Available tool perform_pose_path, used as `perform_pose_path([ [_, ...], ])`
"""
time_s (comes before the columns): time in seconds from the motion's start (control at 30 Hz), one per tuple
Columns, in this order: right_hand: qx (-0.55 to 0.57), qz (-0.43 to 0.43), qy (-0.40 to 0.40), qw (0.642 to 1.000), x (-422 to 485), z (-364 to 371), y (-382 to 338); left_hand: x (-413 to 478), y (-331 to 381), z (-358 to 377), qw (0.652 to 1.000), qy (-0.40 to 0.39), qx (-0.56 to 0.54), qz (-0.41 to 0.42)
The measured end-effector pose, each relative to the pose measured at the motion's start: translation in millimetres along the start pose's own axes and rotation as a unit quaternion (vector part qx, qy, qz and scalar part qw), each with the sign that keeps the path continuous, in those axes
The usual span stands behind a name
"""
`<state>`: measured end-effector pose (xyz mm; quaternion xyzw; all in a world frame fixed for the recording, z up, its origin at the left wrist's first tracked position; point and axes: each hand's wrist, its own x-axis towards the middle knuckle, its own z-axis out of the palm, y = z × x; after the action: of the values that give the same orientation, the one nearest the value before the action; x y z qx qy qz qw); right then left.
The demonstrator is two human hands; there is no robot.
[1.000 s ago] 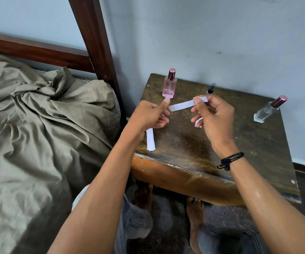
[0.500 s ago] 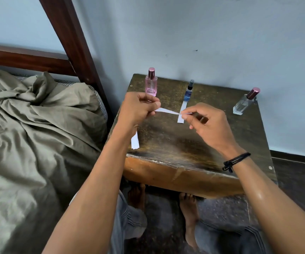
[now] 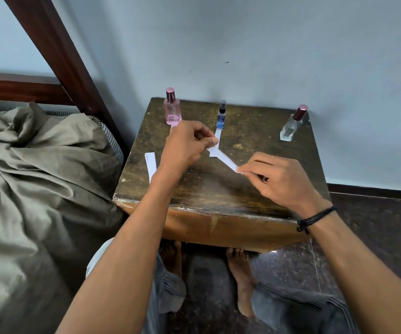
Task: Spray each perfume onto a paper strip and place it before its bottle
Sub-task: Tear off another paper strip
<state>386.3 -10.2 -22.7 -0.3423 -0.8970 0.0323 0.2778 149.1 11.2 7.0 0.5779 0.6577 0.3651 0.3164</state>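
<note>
Two hands, one paper strip (image 3: 226, 161), mid-frame above the bench (image 3: 255, 150)!

The left hand (image 3: 187, 145) pinches the upper end and the right hand (image 3: 274, 179) pinches the lower end, so the strip slants down to the right. It looks feather-light, floppy and easy to crease, so I'd say end pinches suit it. A second strip (image 3: 218, 135) lies before the blue bottle (image 3: 221, 115). The pink bottle (image 3: 171, 109) stands upper left, the clear bottle (image 3: 292, 124) upper right. Half a second ago the held strip sat nearly level, and now the right hand is lower.
</note>
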Motion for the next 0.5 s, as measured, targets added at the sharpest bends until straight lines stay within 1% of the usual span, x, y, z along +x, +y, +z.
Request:
perform_pose_path([
  [0.1, -0.015, -0.01, -0.005, 1.0, -7.3, -3.3, 5.5, -0.2, 3.4, 7.6, 1.0, -0.016, 0.012, 0.003],
  [0.17, -0.013, 0.001, -0.003, 1.0, -11.2, -4.6, 6.5, 1.3, 2.3, 12.0, 0.999, -0.03, 0.012, 0.002],
  [0.23, 0.022, 0.042, 0.006, 0.999, -14.4, -4.9, 4.4, 2.0, 2.1, 13.8, 0.999, -0.051, 0.006, -0.007],
  [0.27, 0.056, 0.078, 0.013, 0.995, -15.3, -5.8, 3.5, 2.8, 2.1, 13.9, 0.998, -0.065, -0.01, -0.017],
  [0.33, 0.14, 0.166, 0.035, 0.976, -15.6, -9.7, 2.7, 2.6, 4.5, 12.7, 0.992, -0.101, -0.067, -0.039],
  [0.4, 0.21, 0.256, 0.054, 0.942, -14.2, -14.6, 3.4, 0.6, 8.4, 11.4, 0.983, -0.136, -0.113, -0.057],
  [0.43, 0.238, 0.29, 0.058, 0.925, -13.2, -16.8, 4.1, -0.7, 10.0, 11.3, 0.978, -0.153, -0.129, -0.063],
  [0.5, 0.28, 0.331, 0.068, 0.899, -11.3, -19.7, 4.5, -3.7, 12.0, 10.8, 0.968, -0.189, -0.149, -0.073],
])
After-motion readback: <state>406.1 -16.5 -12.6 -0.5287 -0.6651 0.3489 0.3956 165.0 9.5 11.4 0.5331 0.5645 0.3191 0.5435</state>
